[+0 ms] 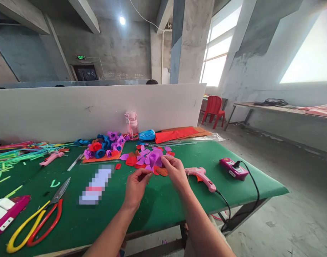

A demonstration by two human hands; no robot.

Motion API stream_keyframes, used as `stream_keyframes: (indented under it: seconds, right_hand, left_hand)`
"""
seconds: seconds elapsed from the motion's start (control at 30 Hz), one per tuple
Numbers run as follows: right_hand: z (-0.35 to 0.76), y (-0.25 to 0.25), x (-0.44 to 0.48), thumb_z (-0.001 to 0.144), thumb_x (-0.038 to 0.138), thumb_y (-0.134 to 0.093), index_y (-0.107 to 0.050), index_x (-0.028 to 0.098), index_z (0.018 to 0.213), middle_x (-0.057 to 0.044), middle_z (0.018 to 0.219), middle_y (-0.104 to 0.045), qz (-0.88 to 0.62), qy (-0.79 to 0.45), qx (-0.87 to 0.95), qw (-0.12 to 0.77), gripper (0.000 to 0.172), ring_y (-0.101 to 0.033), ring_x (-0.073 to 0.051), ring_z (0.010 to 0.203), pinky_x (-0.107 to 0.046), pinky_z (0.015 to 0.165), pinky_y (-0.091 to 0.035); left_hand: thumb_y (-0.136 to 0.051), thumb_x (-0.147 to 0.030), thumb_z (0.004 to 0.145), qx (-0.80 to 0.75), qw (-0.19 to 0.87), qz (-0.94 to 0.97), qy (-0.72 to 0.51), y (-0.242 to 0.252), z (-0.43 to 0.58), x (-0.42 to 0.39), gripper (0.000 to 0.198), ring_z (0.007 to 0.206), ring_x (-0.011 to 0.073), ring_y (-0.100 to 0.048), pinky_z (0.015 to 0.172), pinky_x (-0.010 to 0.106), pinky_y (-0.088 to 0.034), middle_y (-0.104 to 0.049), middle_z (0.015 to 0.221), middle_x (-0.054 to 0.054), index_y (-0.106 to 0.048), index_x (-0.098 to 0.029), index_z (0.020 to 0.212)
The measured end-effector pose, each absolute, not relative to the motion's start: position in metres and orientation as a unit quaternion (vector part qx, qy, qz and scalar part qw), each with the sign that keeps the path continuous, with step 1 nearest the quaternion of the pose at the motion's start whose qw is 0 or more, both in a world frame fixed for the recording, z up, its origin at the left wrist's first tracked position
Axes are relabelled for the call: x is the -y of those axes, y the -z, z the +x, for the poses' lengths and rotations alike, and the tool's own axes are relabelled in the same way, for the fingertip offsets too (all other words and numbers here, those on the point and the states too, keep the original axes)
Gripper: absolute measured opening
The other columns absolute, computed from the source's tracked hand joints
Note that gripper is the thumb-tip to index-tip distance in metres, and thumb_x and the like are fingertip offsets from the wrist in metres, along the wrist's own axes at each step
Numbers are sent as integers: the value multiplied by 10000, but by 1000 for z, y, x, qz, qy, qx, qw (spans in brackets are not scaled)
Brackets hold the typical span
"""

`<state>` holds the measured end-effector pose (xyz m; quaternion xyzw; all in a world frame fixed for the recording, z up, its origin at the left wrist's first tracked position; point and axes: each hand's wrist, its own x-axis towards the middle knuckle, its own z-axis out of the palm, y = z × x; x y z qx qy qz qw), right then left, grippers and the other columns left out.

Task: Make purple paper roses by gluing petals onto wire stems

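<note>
A purple craft flower (154, 157) with curled petals is held up between my two hands over the table. My right hand (175, 171) pinches its right edge between thumb and fingers. My left hand (137, 186) is closed in a pinch at the flower's lower edge; its fingertips partly hide what they grip. Loose red petals (131, 161), purple petals (124, 157) and brown petals (161, 172) lie just behind and around the flower. To the right of my right hand rests a pink glue gun (202, 176) with a black cord.
Yellow-and-red-handled scissors (49, 208) lie at the left on the green table (163, 207). Finished flowers (106, 145) sit on an orange sheet behind. A pink bottle (131, 125), blue packet (146, 135), second glue gun (51, 158) and power strip (234, 169) are also here.
</note>
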<state>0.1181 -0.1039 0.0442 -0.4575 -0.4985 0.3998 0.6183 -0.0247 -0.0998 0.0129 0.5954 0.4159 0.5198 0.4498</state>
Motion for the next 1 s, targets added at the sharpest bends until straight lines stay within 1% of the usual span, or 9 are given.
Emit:
stream_keyframes:
  seconds: [0.13,0.23,0.6,0.73,0.87,1.0]
  right_hand:
    - [116,-44,104,747,478,-519,-456,181,552,21,552,-392,-456,-402,510,609,361,-323,-99,527,-237,495,-262]
    - [116,-44,104,759,463,-515,-464,179,553,21,549,-387,-457,-396,520,603,354,-316,-101,532,-237,501,-263]
    - [112,-41,104,766,486,-523,-543,161,620,2,589,-454,-430,-411,517,615,357,-376,-112,575,-232,543,-320]
    - [112,-41,105,782,468,-516,-537,161,624,-3,604,-465,-429,-411,519,615,346,-384,-111,578,-233,552,-331]
    - [111,-43,106,759,472,-536,-521,169,588,7,584,-461,-417,-420,515,620,348,-402,-114,583,-233,559,-339]
    - [110,-44,107,752,467,-548,-538,167,595,11,583,-467,-414,-428,510,621,339,-405,-112,581,-231,558,-338]
  left_hand:
    - [-692,-334,679,-408,494,571,-513,-14,-23,102,164,565,108,-447,555,228,-361,-554,591,-15,-660,-173,687]
    - [-703,-336,665,-411,507,561,-509,-14,-22,102,171,556,103,-446,546,227,-359,-563,600,-16,-657,-173,682]
    - [-707,-339,651,-403,514,567,-501,-11,-22,101,184,551,97,-444,536,220,-358,-556,582,-15,-658,-162,668]
    - [-701,-324,658,-399,518,568,-499,-12,-22,101,168,551,96,-443,542,220,-361,-554,579,-18,-656,-162,663]
    - [-703,-333,647,-405,515,566,-500,-13,-22,101,175,547,99,-444,541,224,-364,-551,575,-18,-658,-164,660]
    - [-703,-341,640,-406,518,564,-500,-13,-22,102,179,556,105,-452,542,226,-368,-565,589,-13,-662,-169,668]
